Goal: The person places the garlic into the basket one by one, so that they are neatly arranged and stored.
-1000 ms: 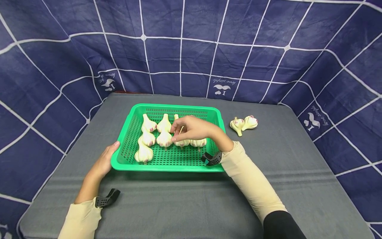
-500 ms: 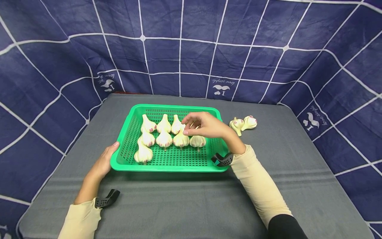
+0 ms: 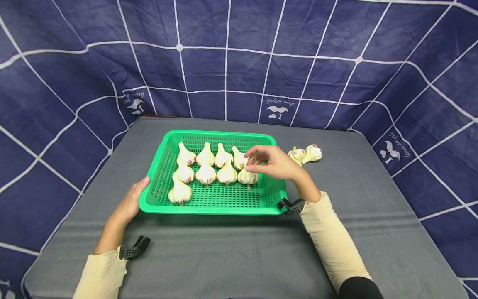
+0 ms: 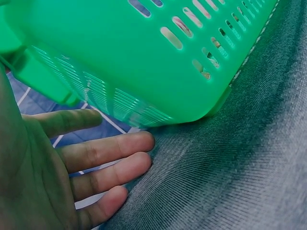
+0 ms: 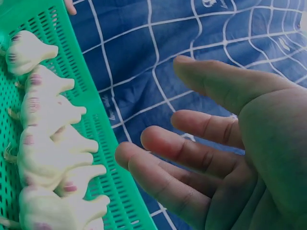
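A green perforated plastic basket [image 3: 209, 210] stands on the grey cloth, holding garlic bulbs [image 3: 206, 174] in rows, several of them with stems pointing to the far side. My left hand [image 3: 131, 202] touches the basket's left end; in the left wrist view its fingers [image 4: 115, 148] are straight and spread beside the basket wall. Above the basket's right part hovers my right hand [image 3: 272, 163], near the rightmost garlic bulb [image 3: 247, 177]. The right wrist view shows its fingers [image 5: 192, 153] loosely bent, with nothing between them and the thumb.
Two more garlic bulbs [image 3: 313, 153] lie on the grey table cloth [image 3: 358, 178] right of the basket, partly behind my right hand. Blue cloth [image 3: 246, 70] with white grid lines rises at the back and both sides.
My right hand has moved rightward across the basket, uncovering garlic bulbs in the middle and right. The left hand and the basket have stayed nearly still.
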The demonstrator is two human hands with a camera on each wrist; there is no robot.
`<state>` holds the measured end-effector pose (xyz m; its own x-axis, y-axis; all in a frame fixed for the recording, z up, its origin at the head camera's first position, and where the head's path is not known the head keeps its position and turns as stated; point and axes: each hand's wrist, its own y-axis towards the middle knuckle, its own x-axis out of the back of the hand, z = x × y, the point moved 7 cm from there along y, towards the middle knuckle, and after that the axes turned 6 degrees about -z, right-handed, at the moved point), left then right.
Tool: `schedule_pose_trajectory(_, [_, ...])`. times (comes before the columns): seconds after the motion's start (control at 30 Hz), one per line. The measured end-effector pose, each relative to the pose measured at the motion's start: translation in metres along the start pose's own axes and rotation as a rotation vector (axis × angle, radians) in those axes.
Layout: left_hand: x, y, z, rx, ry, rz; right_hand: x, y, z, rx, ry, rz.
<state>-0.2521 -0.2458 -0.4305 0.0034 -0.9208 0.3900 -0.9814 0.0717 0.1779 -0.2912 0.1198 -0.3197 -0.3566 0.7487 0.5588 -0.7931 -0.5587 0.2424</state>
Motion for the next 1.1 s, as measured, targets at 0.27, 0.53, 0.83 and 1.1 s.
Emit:
schedule_pose_trajectory(0.27, [0.000,0.000,0.002,0.024,-0.016,-0.003,0.018,-0.020,-0.015,-0.036,0.057,-0.099])
schedule_pose_trajectory(0.53, [0.000,0.001,0.000,0.014,0.001,-0.009,0.038,-0.032,-0.023,0.011,0.098,-0.188])
schedule_pose_trajectory(0.83, [0.001,0.001,0.002,0.041,0.015,-0.004,0.065,-0.040,-0.040,-0.015,0.100,-0.341])
schedule_pose_trajectory(1.1, [0.002,0.000,0.004,0.044,0.042,-0.014,0.088,-0.049,-0.053,-0.045,-0.039,-0.517])
